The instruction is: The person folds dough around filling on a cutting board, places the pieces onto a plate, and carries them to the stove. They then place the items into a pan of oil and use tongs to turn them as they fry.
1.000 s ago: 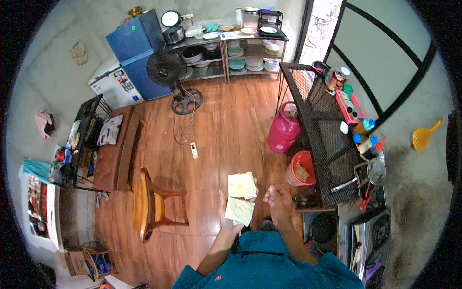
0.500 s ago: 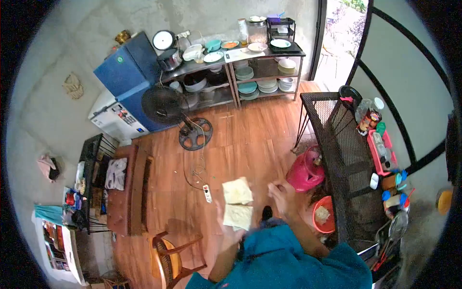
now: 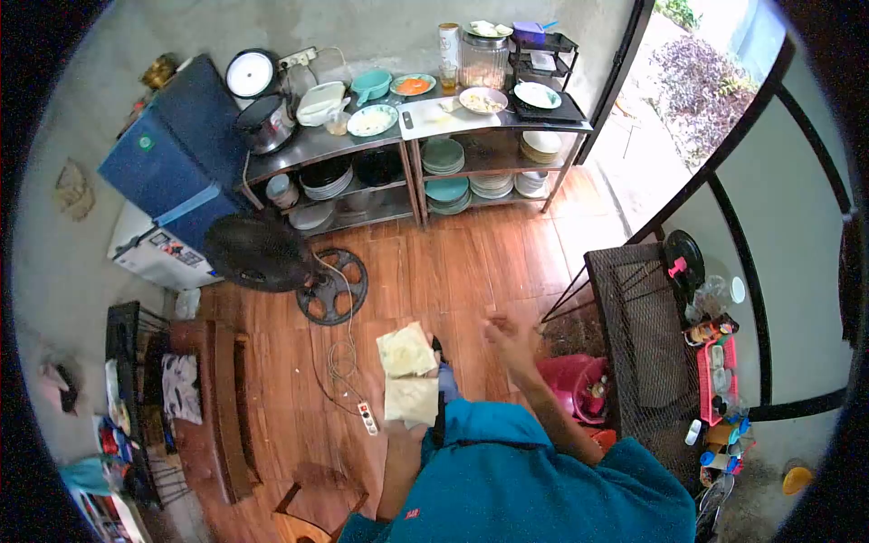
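Observation:
Two pale, cream-coloured square sheets [image 3: 409, 376] that look like dough wrappers lie one beyond the other, low in the middle of the head view. My left hand [image 3: 407, 434] is under the near one and carries both; most of its fingers are hidden below. To the right, my right hand [image 3: 510, 339] is held out over the floor with its fingers loosely apart. Nothing shows in it, though it is slightly blurred.
Ahead stands a steel counter [image 3: 317, 145] with plates, a rice cooker [image 3: 264, 122] and a white cutting board [image 3: 439, 118]. A black mesh table [image 3: 643, 335] and a pink gas cylinder [image 3: 575, 385] are at right. A fan [image 3: 262, 253], its cable and a power strip [image 3: 367, 418] stand left.
The counter has come closer as I have moved forward. The sheets stay in my left hand. My right hand has moved slightly forward and left in the view.

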{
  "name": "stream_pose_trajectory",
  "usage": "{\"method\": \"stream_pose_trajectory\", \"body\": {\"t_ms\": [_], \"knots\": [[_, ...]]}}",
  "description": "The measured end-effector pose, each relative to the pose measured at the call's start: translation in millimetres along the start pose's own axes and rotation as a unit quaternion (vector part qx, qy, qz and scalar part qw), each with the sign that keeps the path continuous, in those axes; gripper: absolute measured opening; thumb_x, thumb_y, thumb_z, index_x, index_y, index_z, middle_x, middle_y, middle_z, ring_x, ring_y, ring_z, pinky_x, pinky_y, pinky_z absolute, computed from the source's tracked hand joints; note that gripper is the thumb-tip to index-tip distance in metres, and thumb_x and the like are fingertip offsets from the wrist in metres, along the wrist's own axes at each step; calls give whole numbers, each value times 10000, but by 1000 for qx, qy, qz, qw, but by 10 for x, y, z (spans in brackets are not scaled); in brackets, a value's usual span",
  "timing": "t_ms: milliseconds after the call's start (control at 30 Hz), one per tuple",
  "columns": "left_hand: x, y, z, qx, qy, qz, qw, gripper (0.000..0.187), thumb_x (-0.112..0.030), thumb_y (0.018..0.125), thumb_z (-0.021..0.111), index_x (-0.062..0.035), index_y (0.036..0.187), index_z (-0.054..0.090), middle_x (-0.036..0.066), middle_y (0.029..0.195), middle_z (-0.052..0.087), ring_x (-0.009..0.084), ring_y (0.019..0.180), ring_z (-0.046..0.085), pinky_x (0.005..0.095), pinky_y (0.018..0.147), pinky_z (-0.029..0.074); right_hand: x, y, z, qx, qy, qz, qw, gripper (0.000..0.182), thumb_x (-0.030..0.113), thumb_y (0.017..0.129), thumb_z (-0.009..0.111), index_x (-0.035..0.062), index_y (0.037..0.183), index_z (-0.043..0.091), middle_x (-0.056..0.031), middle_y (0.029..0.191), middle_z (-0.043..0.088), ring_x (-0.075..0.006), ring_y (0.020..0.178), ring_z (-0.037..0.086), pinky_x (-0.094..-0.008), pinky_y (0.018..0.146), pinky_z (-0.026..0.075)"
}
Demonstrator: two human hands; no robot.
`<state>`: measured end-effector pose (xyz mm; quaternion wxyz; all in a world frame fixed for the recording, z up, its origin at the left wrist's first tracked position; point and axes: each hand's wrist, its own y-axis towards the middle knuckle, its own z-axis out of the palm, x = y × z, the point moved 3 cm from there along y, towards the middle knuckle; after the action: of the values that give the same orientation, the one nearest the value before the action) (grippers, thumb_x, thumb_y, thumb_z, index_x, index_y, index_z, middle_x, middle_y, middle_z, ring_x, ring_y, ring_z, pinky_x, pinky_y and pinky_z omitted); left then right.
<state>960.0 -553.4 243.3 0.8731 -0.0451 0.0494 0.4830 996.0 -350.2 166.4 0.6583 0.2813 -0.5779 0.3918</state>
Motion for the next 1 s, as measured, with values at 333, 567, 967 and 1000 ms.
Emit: {"method": "stream_pose_trajectory", "body": {"t_ms": [333, 567, 967, 1000], "knots": [[-347, 3574, 640, 15, -36, -136, 990, 723, -529, 896, 389, -27, 1392, 236, 233, 1441, 186, 351, 1320, 251, 461, 1070, 277, 593, 2646, 64, -194, -5, 48, 980, 91, 120, 799, 669, 49, 811, 615, -13, 747, 610, -92, 676, 565, -233, 626, 439], [-28, 5585, 653, -4, 66, -79, 995, 721, -524, 897, 393, -15, 1386, 245, 215, 1440, 211, 347, 1329, 230, 466, 1087, 229, 415, 4730, -410, -225, -2, 38, 974, 152, 166, 788, 693, 53, 857, 618, -12, 769, 614, -84, 679, 569, -229, 612, 442], [551, 8435, 886, -48, -26, 28, 998, 721, -517, 890, 426, -57, 1408, 226, 167, 1466, 189, 373, 1354, 136, 486, 1092, 175, 1314, 9000, -955, -131, -20, -12, 991, 282, 126, 816, 645, -11, 1054, 581, -38, 793, 604, -70, 652, 515, -215, 573, 412], [547, 8572, 884, -44, -26, 34, 998, 717, -516, 892, 420, -58, 1408, 225, 169, 1465, 187, 378, 1352, 138, 488, 1092, 176, 1308, 9256, -984, -115, -4, -8, 993, 305, 119, 823, 632, -9, 1091, 565, -43, 815, 605, -70, 657, 515, -211, 578, 417]]}}
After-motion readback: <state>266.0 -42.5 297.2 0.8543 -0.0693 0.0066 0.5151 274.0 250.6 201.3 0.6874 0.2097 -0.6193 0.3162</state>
